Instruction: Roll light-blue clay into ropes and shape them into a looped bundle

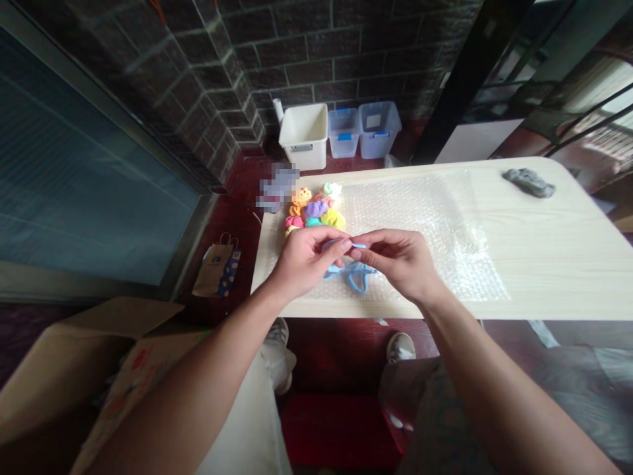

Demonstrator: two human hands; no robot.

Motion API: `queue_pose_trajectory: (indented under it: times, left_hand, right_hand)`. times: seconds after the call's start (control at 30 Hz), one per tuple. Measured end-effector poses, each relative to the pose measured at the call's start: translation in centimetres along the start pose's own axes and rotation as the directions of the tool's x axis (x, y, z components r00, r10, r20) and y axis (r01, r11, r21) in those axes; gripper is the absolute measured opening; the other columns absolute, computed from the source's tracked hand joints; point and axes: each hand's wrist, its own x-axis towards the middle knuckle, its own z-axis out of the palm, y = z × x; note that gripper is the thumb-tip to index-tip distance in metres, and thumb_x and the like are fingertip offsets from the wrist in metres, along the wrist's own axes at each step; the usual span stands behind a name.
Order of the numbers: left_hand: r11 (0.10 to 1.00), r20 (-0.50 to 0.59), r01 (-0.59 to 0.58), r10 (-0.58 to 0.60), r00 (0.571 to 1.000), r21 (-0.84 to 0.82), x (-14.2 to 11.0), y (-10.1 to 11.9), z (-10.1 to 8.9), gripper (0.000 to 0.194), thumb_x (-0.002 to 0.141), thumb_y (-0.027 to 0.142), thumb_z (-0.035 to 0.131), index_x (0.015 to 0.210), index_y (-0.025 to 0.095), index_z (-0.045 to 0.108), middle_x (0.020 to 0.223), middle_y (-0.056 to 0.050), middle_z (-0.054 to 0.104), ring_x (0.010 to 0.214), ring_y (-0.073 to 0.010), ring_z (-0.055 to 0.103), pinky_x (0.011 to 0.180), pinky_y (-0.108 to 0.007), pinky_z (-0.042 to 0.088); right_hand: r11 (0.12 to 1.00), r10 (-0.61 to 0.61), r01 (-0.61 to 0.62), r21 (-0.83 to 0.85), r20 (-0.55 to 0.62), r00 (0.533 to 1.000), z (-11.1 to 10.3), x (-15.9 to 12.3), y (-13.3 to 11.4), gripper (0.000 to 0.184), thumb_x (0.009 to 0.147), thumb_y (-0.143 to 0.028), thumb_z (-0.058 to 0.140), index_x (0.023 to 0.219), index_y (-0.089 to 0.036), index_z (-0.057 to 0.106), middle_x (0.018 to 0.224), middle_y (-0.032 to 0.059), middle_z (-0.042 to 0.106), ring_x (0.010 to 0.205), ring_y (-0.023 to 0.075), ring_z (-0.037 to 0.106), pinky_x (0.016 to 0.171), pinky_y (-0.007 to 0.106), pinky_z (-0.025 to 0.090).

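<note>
My left hand [309,257] is closed, thumb and fingers pinching a light-blue soft cord [359,246]. Close beside it, my right hand [398,257] pinches the same cord, the fingertips of both hands almost touching. Below the fingers, more of the blue cord hangs in a loop over the table; its exact path is partly hidden by my hands. Just beyond my left hand lies a cluster of soft, bunched bundles [315,210] in orange, purple, yellow, pink, teal and pale green. Under my hands, bubble wrap [420,211] is spread on the pale wooden table [544,264].
A grey crumpled bundle [529,182] lies at the table's far right. Behind the table stand a white bin [304,135] and two clear plastic boxes [380,128]. Paper bags [215,269] and an open cardboard box [89,349] are at the left.
</note>
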Motion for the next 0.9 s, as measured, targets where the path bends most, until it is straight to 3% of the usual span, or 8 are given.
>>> queue_pose_trajectory:
  times: [0.23, 0.4, 0.6, 0.77, 0.9]
  left_hand:
    - [0.999, -0.068, 0.007, -0.010, 0.998, -0.044, -0.4, 0.1, -0.7, 0.022, 0.087, 0.034, 0.083, 0.093, 0.013, 0.081, 0.074, -0.006, 0.079, 0.063, -0.0148, 0.073, 0.061, -0.024, 0.059]
    - [0.988, -0.038, 0.059, -0.065, 0.997, -0.143, -0.1, -0.1, -0.3, 0.025, 0.082, 0.031, 0.087, 0.097, 0.013, 0.080, 0.087, -0.007, 0.082, 0.069, -0.0152, 0.076, 0.068, -0.025, 0.063]
    - [0.982, -0.013, 0.085, -0.088, 0.996, -0.171, 0.2, -0.7, -0.1, 0.026, 0.077, 0.027, 0.091, 0.098, 0.015, 0.083, 0.093, -0.008, 0.084, 0.078, -0.0176, 0.079, 0.077, -0.029, 0.066]
    - [0.983, -0.096, 0.053, -0.070, 0.993, -0.176, 0.5, -1.6, -0.3, 0.025, 0.076, 0.030, 0.093, 0.097, 0.019, 0.086, 0.084, -0.006, 0.083, 0.075, -0.0171, 0.078, 0.076, -0.029, 0.065]
    - [0.977, -0.133, 0.034, -0.063, 0.989, -0.212, 0.6, -1.8, -0.3, 0.028, 0.075, 0.035, 0.094, 0.097, 0.021, 0.086, 0.090, -0.006, 0.084, 0.076, -0.0178, 0.078, 0.079, -0.032, 0.066]
  right_hand:
    - [1.000, 0.013, -0.012, 0.007, -0.032, 0.999, -0.5, -0.1, -0.2, 0.024, 0.076, -0.035, 0.096, 0.093, -0.020, 0.086, 0.084, 0.0058, 0.085, 0.074, 0.0182, 0.079, 0.071, 0.031, 0.068]
    - [1.000, 0.009, -0.009, 0.006, -0.003, 1.000, -0.4, 0.1, 0.0, 0.024, 0.077, -0.036, 0.095, 0.092, -0.020, 0.086, 0.084, 0.0054, 0.085, 0.074, 0.0190, 0.079, 0.072, 0.033, 0.068]
    - [0.999, 0.025, -0.023, 0.042, -0.045, 0.999, -0.8, 0.4, 0.9, 0.024, 0.078, -0.038, 0.094, 0.092, -0.020, 0.086, 0.084, 0.0054, 0.084, 0.074, 0.0199, 0.079, 0.072, 0.035, 0.067]
    - [0.985, 0.048, -0.042, 0.168, -0.031, 0.998, -1.0, 0.6, 1.2, 0.028, 0.078, -0.034, 0.095, 0.102, -0.023, 0.085, 0.089, 0.0031, 0.085, 0.078, 0.0177, 0.079, 0.079, 0.034, 0.067]
    - [0.988, 0.051, -0.051, 0.143, 0.000, 0.999, -0.6, 0.5, 0.8, 0.040, 0.074, -0.035, 0.097, 0.110, -0.024, 0.083, 0.098, 0.0037, 0.085, 0.088, 0.0195, 0.079, 0.088, 0.037, 0.067]
